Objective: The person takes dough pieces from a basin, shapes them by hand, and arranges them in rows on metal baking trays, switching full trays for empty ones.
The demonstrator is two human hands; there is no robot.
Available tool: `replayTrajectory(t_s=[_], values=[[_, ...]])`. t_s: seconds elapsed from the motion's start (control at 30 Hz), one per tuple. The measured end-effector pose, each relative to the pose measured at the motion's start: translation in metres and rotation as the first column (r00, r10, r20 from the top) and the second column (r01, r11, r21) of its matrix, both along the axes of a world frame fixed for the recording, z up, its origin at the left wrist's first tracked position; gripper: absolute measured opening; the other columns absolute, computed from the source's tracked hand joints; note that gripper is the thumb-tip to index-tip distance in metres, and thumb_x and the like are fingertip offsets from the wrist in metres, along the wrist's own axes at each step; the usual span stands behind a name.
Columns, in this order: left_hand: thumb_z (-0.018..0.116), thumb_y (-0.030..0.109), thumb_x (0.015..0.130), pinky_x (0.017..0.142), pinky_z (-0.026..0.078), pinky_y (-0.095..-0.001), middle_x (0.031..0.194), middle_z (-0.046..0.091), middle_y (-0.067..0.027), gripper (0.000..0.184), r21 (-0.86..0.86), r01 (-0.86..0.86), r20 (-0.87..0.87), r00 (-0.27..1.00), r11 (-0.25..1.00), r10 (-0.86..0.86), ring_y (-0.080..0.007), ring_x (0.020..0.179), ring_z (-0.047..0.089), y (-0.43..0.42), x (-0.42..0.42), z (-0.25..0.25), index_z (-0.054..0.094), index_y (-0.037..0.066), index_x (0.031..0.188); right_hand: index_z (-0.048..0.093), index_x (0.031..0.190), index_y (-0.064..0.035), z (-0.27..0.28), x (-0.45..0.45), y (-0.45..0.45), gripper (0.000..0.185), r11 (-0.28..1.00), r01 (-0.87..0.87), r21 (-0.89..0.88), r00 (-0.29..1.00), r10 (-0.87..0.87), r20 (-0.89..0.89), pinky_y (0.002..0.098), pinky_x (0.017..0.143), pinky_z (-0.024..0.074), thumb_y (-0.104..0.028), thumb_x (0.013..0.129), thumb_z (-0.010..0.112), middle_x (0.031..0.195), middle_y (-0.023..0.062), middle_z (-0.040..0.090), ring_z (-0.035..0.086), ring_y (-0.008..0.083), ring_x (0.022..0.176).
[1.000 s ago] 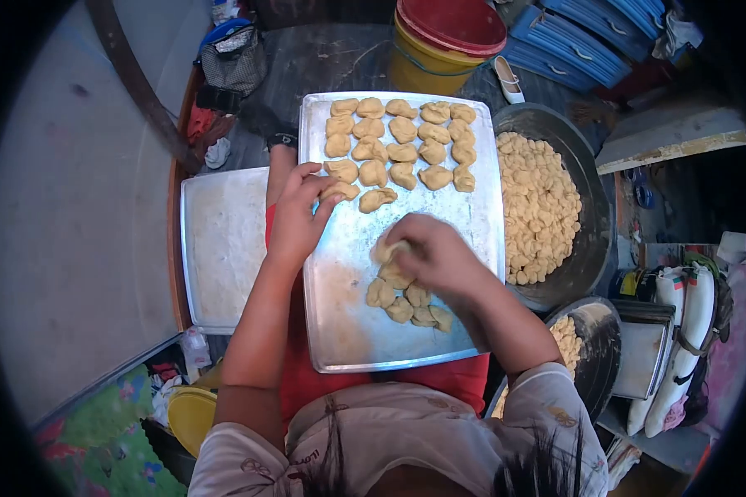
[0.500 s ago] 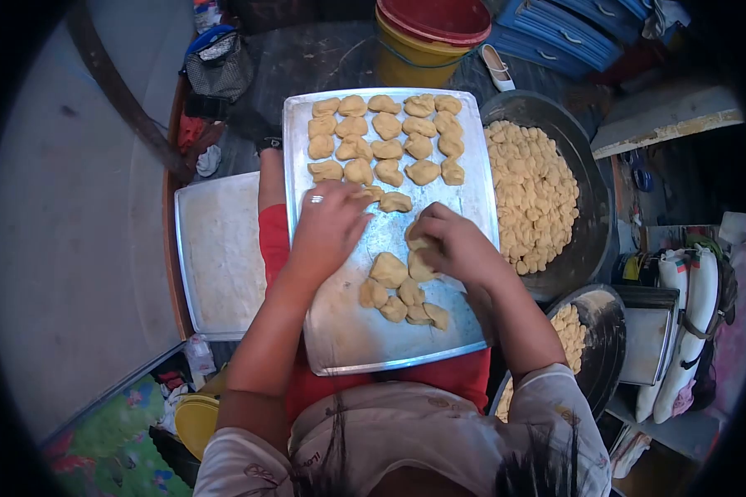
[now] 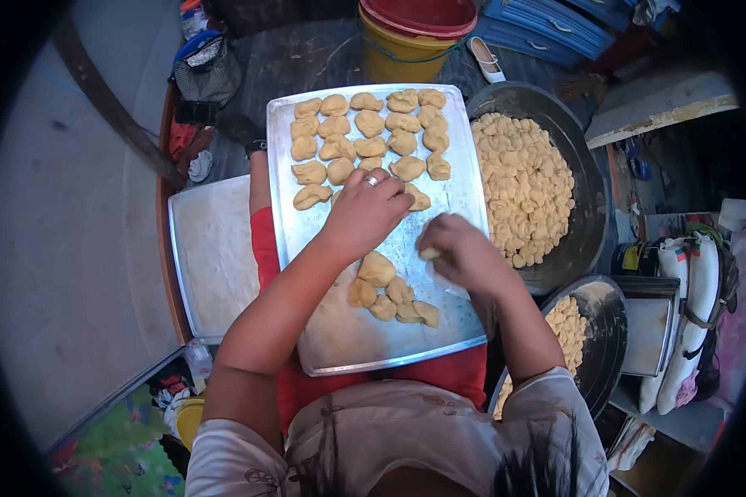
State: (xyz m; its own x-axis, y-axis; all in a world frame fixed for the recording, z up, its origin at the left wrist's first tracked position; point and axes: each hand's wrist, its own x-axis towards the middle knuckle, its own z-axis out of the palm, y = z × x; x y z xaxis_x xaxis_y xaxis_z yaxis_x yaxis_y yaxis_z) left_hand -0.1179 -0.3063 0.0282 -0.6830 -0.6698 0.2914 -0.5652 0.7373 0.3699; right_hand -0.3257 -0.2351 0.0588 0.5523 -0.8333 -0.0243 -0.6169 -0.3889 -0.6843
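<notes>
A metal tray (image 3: pixel 323 340) rests across the lap, with rows of dough pieces (image 3: pixel 368 124) on its far half. Near its middle lies a loose pile of dough pieces (image 3: pixel 377 269). My left hand (image 3: pixel 369 207), a ring on one finger, is closed over the nearest row, its fingertips at a dough piece (image 3: pixel 418 197); the palm hides others. Right of it, above the tray, my right hand (image 3: pixel 460 253) is blurred, fingers curled round a small bit of dough (image 3: pixel 429 253).
A large dark basin (image 3: pixel 584 203) heaped with dough pieces stands right of the tray, a second basin (image 3: pixel 609 331) nearer. Another tray (image 3: pixel 211 257) lies at the left. Beyond are stacked red and yellow buckets (image 3: pixel 406 54) and a white shoe (image 3: pixel 485 60).
My left hand has moved right along the nearest row, uncovering a piece at its left end. My right hand has left the pile with dough. The view has shifted slightly.
</notes>
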Motion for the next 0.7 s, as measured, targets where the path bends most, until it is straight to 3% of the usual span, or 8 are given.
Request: replayTrajectory(t_s=[0.07, 0.2, 0.27, 0.33, 0.37, 0.43, 0.53, 0.7], values=[[0.065, 0.019, 0.082, 0.093, 0.036, -0.038, 0.101, 0.062, -0.0012, 0.018, -0.022, 0.014, 0.076, 0.997, 1.0, -0.012, -0.0207, 0.102, 0.054, -0.005, -0.007, -0.001, 0.067, 0.012, 0.098, 0.064, 0.092, -0.0061, -0.003, -0.01, -0.011, 0.024, 0.953, 0.302, -0.018, 0.952, -0.302, -0.041, 0.0396, 0.082, 0.0464, -0.001, 0.068, 0.066, 0.099, 0.0121, 0.059, 0.057, 0.0331, 0.094], [0.065, 0.02, 0.083, 0.094, 0.036, -0.0388, 0.098, 0.061, -0.0036, 0.016, -0.003, 0.0, 0.042, 0.999, 1.0, 0.001, -0.0223, 0.101, 0.054, -0.004, -0.012, 0.005, 0.067, 0.011, 0.096, 0.062, 0.095, -0.0035, -0.012, -0.003, -0.031, 0.025, 0.84, 0.526, -0.132, 0.85, -0.517, 0.097, 0.0388, 0.074, 0.0494, -0.006, 0.073, 0.071, 0.093, 0.015, 0.059, 0.061, 0.033, 0.086], [0.065, 0.021, 0.083, 0.094, 0.036, -0.0399, 0.097, 0.061, -0.0052, 0.016, 0.006, -0.029, -0.022, 0.999, 1.0, 0.029, -0.0235, 0.102, 0.054, 0.006, -0.005, 0.014, 0.066, 0.01, 0.095, 0.061, 0.098, -0.0041, -0.013, -0.003, -0.029, 0.028, 0.852, 0.508, -0.125, 0.86, -0.509, 0.026, 0.0393, 0.075, 0.0489, -0.012, 0.074, 0.074, 0.095, 0.015, 0.059, 0.06, 0.0337, 0.088], [0.066, 0.024, 0.083, 0.09, 0.04, -0.0414, 0.098, 0.059, -0.0102, 0.022, 0.123, -0.059, -0.086, 0.994, 0.991, 0.069, -0.028, 0.1, 0.055, 0.026, 0.013, 0.022, 0.065, 0.006, 0.097, 0.061, 0.1, -0.0049, -0.003, 0.003, -0.018, 0.03, 0.851, 0.378, -0.365, 0.918, -0.396, 0.028, 0.0404, 0.076, 0.0483, -0.015, 0.075, 0.074, 0.097, 0.0147, 0.059, 0.059, 0.0341, 0.09], [0.066, 0.024, 0.083, 0.09, 0.04, -0.0414, 0.098, 0.059, -0.0102, 0.022, 0.128, -0.058, -0.084, 0.994, 0.99, 0.069, -0.028, 0.1, 0.055, 0.037, 0.022, 0.02, 0.065, 0.006, 0.097, 0.062, 0.1, -0.0054, 0.004, 0.009, -0.009, 0.03, 0.893, 0.372, -0.254, 0.926, -0.374, 0.044, 0.0399, 0.077, 0.0482, -0.015, 0.075, 0.074, 0.097, 0.0145, 0.059, 0.059, 0.0329, 0.091], [0.069, 0.022, 0.081, 0.084, 0.045, -0.0405, 0.1, 0.058, -0.0139, 0.025, 0.525, 0.015, -0.055, 0.998, 0.851, 0.017, -0.0325, 0.096, 0.057, 0.06, 0.04, 0.018, 0.063, 0.003, 0.097, 0.063, 0.102, -0.0063, 0.009, 0.026, 0.012, 0.032, 0.959, 0.284, -0.021, 0.956, -0.282, 0.078, 0.0392, 0.079, 0.048, -0.02, 0.076, 0.075, 0.097, 0.0142, 0.059, 0.059, 0.0323, 0.093], [0.071, 0.014, 0.078, 0.076, 0.049, -0.0361, 0.099, 0.057, -0.0134, 0.023, 0.604, -0.044, -0.066, 0.992, 0.796, 0.104, -0.0322, 0.089, 0.059, 0.083, 0.056, 0.015, 0.062, 0.002, 0.096, 0.062, 0.106, -0.0062, 0.011, 0.043, 0.026, 0.036, 0.936, 0.043, 0.351, 0.998, -0.022, -0.063, 0.0362, 0.071, 0.05, -0.021, 0.076, 0.075, 0.089, 0.0138, 0.061, 0.062, 0.0315, 0.081], [0.068, 0.001, 0.077, 0.065, 0.049, -0.0289, 0.092, 0.062, -0.0112, 0.015, 0.514, -0.347, -0.277, 0.798, 0.785, 0.535, -0.0199, 0.072, 0.06, 0.082, 0.083, 0.004, 0.062, 0.0, 0.091, 0.062, 0.101, -0.0058, 0.005, 0.059, 0.001, 0.025, 0.967, 0.131, 0.218, 0.984, -0.153, 0.09, 0.0401, 0.074, 0.0505, -0.014, 0.078, 0.069, 0.094, 0.0167, 0.063, 0.063, 0.036, 0.085]])
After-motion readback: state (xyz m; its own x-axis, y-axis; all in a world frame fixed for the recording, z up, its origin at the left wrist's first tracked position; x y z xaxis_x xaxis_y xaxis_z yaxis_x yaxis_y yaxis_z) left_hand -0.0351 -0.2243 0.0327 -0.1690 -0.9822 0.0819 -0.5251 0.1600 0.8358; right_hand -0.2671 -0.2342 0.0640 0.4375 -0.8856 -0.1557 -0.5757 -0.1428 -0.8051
